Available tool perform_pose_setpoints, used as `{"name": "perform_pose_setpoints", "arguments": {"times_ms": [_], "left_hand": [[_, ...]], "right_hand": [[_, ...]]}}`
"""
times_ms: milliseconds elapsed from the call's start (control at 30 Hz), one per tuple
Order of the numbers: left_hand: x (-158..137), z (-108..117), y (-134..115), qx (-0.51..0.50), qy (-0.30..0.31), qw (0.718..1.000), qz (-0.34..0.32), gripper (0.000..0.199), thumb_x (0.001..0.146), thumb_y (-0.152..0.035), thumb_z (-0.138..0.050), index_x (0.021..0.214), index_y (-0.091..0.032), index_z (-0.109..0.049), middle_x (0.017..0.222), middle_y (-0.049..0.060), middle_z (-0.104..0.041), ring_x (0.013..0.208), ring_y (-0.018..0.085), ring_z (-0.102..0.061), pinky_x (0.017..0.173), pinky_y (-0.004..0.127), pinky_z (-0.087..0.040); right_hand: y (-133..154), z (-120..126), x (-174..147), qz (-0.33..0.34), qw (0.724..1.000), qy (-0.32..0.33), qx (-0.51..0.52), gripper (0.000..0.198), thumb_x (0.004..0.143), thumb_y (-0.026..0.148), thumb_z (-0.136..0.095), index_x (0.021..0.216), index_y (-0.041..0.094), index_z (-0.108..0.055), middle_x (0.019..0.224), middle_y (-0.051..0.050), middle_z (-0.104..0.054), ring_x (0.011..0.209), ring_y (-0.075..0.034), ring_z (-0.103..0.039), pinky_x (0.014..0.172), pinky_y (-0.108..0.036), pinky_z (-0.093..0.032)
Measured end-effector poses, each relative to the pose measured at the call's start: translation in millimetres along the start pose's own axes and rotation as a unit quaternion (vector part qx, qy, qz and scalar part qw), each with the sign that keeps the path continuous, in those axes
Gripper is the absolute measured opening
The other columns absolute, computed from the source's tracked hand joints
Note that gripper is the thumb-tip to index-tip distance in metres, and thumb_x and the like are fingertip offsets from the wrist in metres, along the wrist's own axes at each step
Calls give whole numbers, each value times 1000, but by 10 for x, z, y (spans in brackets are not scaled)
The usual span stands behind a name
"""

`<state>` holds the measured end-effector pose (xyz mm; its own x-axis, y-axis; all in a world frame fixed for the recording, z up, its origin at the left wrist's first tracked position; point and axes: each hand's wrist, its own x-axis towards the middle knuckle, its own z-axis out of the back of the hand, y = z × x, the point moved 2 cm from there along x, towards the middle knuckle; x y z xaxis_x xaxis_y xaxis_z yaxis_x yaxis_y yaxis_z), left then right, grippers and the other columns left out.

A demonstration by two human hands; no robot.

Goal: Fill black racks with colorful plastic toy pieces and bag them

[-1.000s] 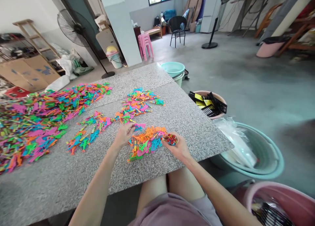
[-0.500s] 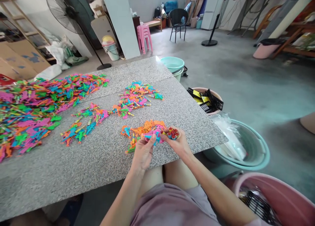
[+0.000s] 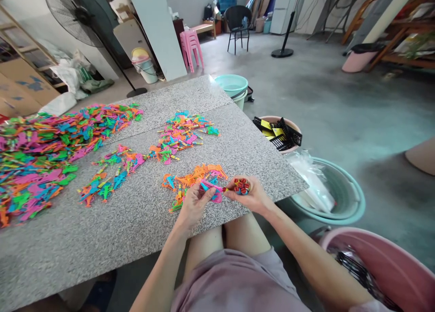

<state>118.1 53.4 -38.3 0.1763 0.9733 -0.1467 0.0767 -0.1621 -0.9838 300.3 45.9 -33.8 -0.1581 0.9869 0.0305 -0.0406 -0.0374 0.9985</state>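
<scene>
My left hand [image 3: 194, 207] is closed on a pink plastic piece [image 3: 216, 196], with a blue one beside it. Just to the right, my right hand [image 3: 257, 197] is wrapped round a bundle of small tubes [image 3: 242, 186] with red ends. Its thumb and forefinger pinch one more tube [image 3: 225, 189] against the end of the pink piece. Behind the left hand, a small heap of mostly orange plastic pieces [image 3: 197, 175] lies on the speckled stone table [image 3: 136, 230]. The exact kind of these pieces is too small to make out.
A big heap of colourful pieces [image 3: 57, 144] covers the table's left side, with smaller heaps [image 3: 181, 133] in the middle. Right of the table edge stand a tub with black baskets [image 3: 282, 135], a green tub with plastic bags [image 3: 356, 208] and a pink tub [image 3: 384, 257].
The tube between my right thumb and forefinger has come to the end of the pink piece. My right hand has turned, showing the bundle's red ends more squarely. The whole view has shifted slightly.
</scene>
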Motion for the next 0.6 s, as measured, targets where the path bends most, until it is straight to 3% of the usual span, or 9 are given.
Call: {"name": "perform_pose_setpoints", "arguments": {"times_ms": [133,267,333,400,467,533,600], "left_hand": [[-54,-16,71,33,17,999,-10,38,70,-52,-79,75,-17,-66,67,1,-64,61,13,-57,59,24,-50],[-68,-24,160,87,-1,996,-33,38,75,-55,-72,77,-17,-65,71,2,-64,63,14,-58,59,24,-50],[98,82,124,128,-23,991,-43,41,75,-57,-72,76,-17,-64,71,3,-64,64,15,-58,60,26,-50],[389,277,1,171,-74,980,-63,44,80,-61,-63,83,-17,-63,78,5,-65,70,17,-60,65,29,-52],[711,478,-162,217,-135,962,-91,46,88,-61,-50,99,-18,-61,97,9,-65,89,22,-61,78,35,-52],[958,565,-264,271,-151,944,-111,46,86,-55,-56,111,-17,-59,115,13,-62,114,28,-55,96,43,-46],[1076,490,-232,326,-115,930,-121,49,76,-43,-71,114,-16,-60,125,15,-59,129,32,-45,109,49,-34]], "right_hand": [[-14,-20,-3,-62,993,77,58,30,59,46,-81,62,21,-63,51,4,-59,45,-12,-55,45,-24,-46],[-163,-130,-11,-74,991,89,69,30,61,44,-80,61,21,-63,49,5,-57,44,-11,-52,44,-23,-43],[-284,-132,29,-61,996,31,52,27,63,43,-79,65,20,-65,52,3,-60,47,-12,-53,47,-24,-43],[-396,-51,97,-33,996,-78,9,25,66,43,-76,70,19,-68,60,0,-65,55,-14,-57,54,-26,-46],[-472,85,160,2,981,-186,-61,24,68,42,-73,71,19,-70,69,-3,-68,66,-17,-62,64,-30,-49],[-528,214,197,18,965,-228,-129,21,69,40,-70,72,20,-70,75,-4,-70,73,-20,-64,72,-33,-50],[-589,300,193,13,959,-226,-168,18,68,37,-69,77,20,-70,78,-4,-71,75,-21,-66,74,-34,-50]]}}
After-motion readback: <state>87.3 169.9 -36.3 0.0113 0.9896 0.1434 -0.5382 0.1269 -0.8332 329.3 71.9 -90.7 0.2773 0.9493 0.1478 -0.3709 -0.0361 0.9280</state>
